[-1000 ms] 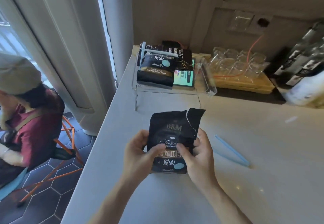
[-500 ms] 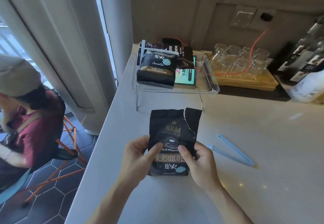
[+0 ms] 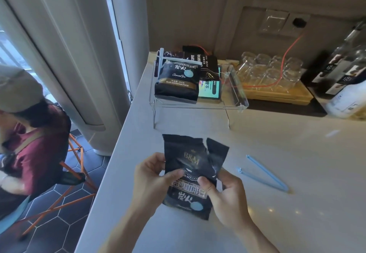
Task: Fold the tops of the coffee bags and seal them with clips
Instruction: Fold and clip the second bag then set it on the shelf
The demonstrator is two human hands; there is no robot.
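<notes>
The black coffee bag [image 3: 190,175] is held upright just above the pale worktop [image 3: 297,203], its printed face towards the camera; both hands take it at mid-height, which seems chosen to leave the torn, ragged top free for folding. The left hand [image 3: 150,179] holds the bag's left edge, thumb pressed across the front panel and fingers curled behind; the right hand [image 3: 225,191] mirrors it on the right edge, thumb on the front near the centre line; so each grip is clamped on the bag, thumbs nearly meeting across the print. The top of the bag stands well above both grips, split by a tear right of centre into a wide left flap and a narrower right flap that leans outward; the bottom of the bag hangs below the hands, close to the worktop, though whether it touches cannot be told.

A blue sealing clip [image 3: 263,173] lies opened in a V on the worktop to the right of the right hand, near but apart from it; I judge it was left there within easy reach for after the fold. Beyond the bag stands a clear acrylic shelf [image 3: 235,102] carrying another black coffee bag [image 3: 177,82] with a pale clip [image 3: 178,59] already across its folded top, so that one looks finished; more dark packets sit behind it. The fold on the held bag is not yet made; the tear may make a tidy crease harder.
</notes>
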